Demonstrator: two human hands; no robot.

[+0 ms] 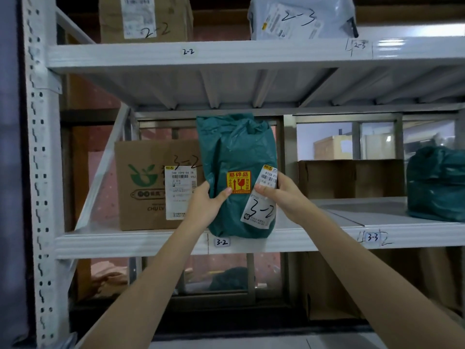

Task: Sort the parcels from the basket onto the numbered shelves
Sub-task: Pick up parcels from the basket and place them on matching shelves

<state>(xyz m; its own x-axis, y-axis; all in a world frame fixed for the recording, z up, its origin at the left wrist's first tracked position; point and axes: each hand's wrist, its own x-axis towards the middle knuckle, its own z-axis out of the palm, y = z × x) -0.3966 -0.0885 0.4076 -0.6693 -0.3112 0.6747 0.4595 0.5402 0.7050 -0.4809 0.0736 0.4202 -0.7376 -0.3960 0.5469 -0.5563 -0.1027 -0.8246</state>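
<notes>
Both hands grip the teal parcel (236, 172) upright at the front edge of the 3-2 shelf (151, 241), left hand (205, 201) and right hand (279, 195) curled round its sides. It seems to touch the shelf; seat it beside the box (148, 185) before letting go, label outward.

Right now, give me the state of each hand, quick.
Left hand: grips the green parcel at its left edge.
Right hand: pinches the same parcel at its right side, over the label.
</notes>
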